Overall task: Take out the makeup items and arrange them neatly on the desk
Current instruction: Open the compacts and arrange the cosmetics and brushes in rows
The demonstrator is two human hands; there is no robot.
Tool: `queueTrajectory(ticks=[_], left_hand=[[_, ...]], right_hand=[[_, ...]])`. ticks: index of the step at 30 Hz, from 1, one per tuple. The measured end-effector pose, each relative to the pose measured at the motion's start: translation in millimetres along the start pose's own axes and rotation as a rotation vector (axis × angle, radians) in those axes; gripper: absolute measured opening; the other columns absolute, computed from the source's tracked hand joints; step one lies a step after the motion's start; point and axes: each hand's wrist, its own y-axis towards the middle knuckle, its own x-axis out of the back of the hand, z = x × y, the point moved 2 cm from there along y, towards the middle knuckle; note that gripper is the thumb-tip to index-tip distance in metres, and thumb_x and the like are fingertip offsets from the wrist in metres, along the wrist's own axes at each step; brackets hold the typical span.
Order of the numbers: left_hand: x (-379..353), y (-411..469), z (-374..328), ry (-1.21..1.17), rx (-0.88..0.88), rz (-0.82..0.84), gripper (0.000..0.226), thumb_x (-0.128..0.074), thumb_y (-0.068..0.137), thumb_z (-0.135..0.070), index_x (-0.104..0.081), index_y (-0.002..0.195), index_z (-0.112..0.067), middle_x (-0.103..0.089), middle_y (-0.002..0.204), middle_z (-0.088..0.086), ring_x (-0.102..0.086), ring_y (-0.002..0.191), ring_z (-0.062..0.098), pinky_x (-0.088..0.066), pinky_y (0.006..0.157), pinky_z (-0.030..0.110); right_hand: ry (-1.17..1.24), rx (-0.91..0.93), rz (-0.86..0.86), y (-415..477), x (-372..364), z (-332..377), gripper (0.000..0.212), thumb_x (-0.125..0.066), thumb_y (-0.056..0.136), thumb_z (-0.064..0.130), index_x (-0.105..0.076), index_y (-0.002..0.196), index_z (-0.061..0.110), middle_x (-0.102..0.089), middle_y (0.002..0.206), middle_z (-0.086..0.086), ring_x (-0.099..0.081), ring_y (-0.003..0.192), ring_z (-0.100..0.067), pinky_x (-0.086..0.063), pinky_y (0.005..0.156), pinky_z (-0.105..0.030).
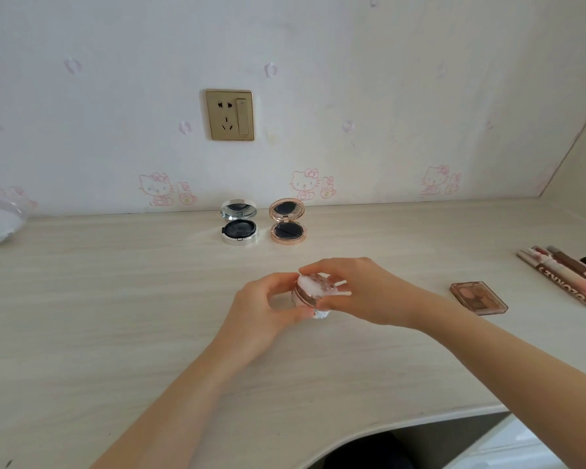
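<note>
Round pink compact [313, 292], rose-gold band, white-speckled lid: held tilted over the pale wood-grain tabletop [115, 316], centre front. Your left hand [268, 309] curls round its base; your right hand [359, 292] pinches the lid from above. Brown printed tubes [562, 275] lie far right, lettering not fully legible.

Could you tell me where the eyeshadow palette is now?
In the head view, the eyeshadow palette lies at right on the desk, beside the lip tubes.
</note>
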Motion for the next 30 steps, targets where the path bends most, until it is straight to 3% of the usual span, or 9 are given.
queueTrajectory(ticks=[4, 11, 14, 20, 24, 27, 30], left_hand=[[-5, 0, 8, 0.201, -0.052, -0.029, 0.068, -0.086, 0.064, -0.038, -0.058, 0.126, -0.036, -0.065, 0.118, -0.017, -0.053, 0.113, -0.009, -0.04, 0.1, 0.02], [-7, -1, 15, 0.317, -0.043, -0.063, 0.087, -0.084, 0.065, -0.042, -0.044, 0.14, -0.026, -0.059, 0.128, -0.009, -0.046, 0.124, 0.003, -0.033, 0.102, 0.019], [-8, 0, 17, 0.332, -0.06, -0.064, 0.089, -0.083, 0.066, -0.044, -0.04, 0.142, -0.028, -0.061, 0.124, -0.012, -0.044, 0.125, 0.009, -0.034, 0.104, 0.026], [-8, 2, 22, 0.329, -0.051, -0.088, 0.091, -0.085, 0.063, -0.042, -0.04, 0.141, -0.028, -0.063, 0.114, -0.022, -0.044, 0.126, 0.01, -0.033, 0.106, 0.028], [-7, 1, 19, 0.352, -0.059, -0.066, 0.093, -0.085, 0.067, -0.035, -0.035, 0.145, -0.026, -0.04, 0.1, -0.044, -0.045, 0.129, 0.014, -0.031, 0.11, 0.034], [-7, 1, 20, 0.358, -0.059, -0.059, 0.093, -0.083, 0.069, -0.035, -0.032, 0.146, -0.025, -0.047, 0.103, -0.036, -0.043, 0.129, 0.014, -0.03, 0.108, 0.029], [-8, 2, 22, 0.329, -0.056, -0.056, 0.092, -0.082, 0.071, -0.035, -0.031, 0.146, -0.024, -0.061, 0.119, -0.025, -0.042, 0.13, 0.012, -0.031, 0.107, 0.028]], right_hand=[[-0.038, 0.062, 0.013, -1, -6, 3, 0.04, -0.064, 0.086, 0.024, -0.057, 0.121, 0.042, -0.062, 0.112, 0.023, -0.054, 0.105, 0.004, -0.046, 0.093, -0.025], [-0.07, 0.07, -0.042, 0, -9, -7, 0.036, -0.071, 0.079, 0.03, -0.059, 0.113, 0.032, -0.061, 0.109, 0.015, -0.055, 0.104, -0.004, -0.048, 0.091, -0.033], [-0.074, 0.094, -0.113, -5, -15, -8, 0.034, -0.071, 0.082, 0.032, -0.061, 0.114, 0.029, -0.062, 0.109, 0.015, -0.056, 0.102, -0.003, -0.046, 0.09, -0.025], [-0.096, 0.173, -0.257, -17, -34, -15, 0.039, -0.065, 0.089, 0.026, -0.058, 0.127, 0.022, -0.055, 0.131, 0.008, -0.051, 0.116, -0.002, -0.034, 0.097, -0.006], [-0.171, 0.198, -0.234, -15, -31, -8, 0.034, -0.056, 0.095, 0.019, -0.057, 0.129, 0.014, -0.056, 0.132, 0.003, -0.054, 0.116, -0.013, -0.041, 0.098, -0.022], [-0.187, 0.2, -0.198, -11, -27, -6, 0.032, -0.049, 0.098, 0.02, -0.055, 0.13, 0.014, -0.057, 0.129, 0.006, -0.055, 0.113, -0.013, -0.044, 0.094, -0.026], [-0.214, 0.179, -0.183, -4, -21, -6, 0.03, -0.045, 0.1, 0.025, -0.056, 0.125, 0.014, -0.062, 0.12, 0.003, -0.057, 0.106, -0.015, -0.046, 0.089, -0.03]])
